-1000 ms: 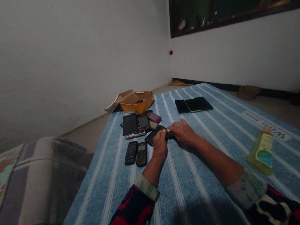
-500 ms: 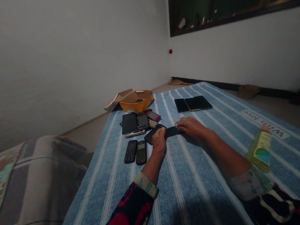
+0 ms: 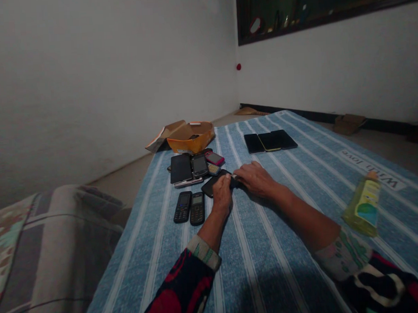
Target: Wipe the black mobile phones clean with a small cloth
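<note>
A flat, black, rectangular device, seemingly a phone [image 3: 209, 188], is held low over a blue-and-white striped cloth [image 3: 257, 246], its far end angled up toward the right. It is grasped by the left hand [image 3: 222, 193], with the thumb laid on top. At its right end, a small dark piece [image 3: 234, 182] is apparently pinched by the curled fingers of the right hand [image 3: 254, 178]; its exact form cannot be told. The step in hand is judged to be work at that end, and a steady left grip with a careful right-hand pull or push seems called for. Just to the left, two black keypad phones [image 3: 190, 208] are laid side by side. Beyond them, mixed handsets are piled near an open orange cardboard box [image 3: 192, 144]. Three dark slabs [image 3: 271, 141] are set in a row farther right.
</note>
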Demonstrator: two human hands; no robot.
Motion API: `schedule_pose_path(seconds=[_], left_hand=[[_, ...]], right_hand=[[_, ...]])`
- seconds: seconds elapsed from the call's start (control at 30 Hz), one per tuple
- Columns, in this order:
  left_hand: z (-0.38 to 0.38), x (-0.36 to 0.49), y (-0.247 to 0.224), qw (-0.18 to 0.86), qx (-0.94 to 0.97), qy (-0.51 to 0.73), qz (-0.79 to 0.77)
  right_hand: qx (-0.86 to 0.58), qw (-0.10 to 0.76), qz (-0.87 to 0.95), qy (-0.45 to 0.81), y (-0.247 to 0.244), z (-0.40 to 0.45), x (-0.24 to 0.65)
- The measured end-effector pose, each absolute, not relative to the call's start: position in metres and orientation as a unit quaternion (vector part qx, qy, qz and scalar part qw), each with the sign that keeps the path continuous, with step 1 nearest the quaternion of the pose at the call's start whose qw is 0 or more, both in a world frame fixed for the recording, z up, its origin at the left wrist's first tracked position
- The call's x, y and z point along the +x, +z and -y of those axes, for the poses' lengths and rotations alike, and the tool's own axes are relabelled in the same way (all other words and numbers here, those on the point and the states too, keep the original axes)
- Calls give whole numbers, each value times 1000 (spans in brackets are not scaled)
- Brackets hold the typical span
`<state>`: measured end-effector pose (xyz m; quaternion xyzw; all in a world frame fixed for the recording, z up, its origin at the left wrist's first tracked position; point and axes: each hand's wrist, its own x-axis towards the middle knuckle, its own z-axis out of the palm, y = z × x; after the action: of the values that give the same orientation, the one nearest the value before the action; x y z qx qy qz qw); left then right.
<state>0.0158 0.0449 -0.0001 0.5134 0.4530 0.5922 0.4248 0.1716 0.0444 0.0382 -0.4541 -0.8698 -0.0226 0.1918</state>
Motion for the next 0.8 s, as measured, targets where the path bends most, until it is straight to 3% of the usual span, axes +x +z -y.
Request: schedule_pose_path(seconds=[0.33, 0.8], left_hand=[[-42, 16, 5, 434, 498, 590, -465], [-48, 17, -1, 460, 480, 589, -460]], right_hand=[[-480, 160, 861, 55, 48, -55, 206], [-464, 245, 804, 282, 55, -59, 244]])
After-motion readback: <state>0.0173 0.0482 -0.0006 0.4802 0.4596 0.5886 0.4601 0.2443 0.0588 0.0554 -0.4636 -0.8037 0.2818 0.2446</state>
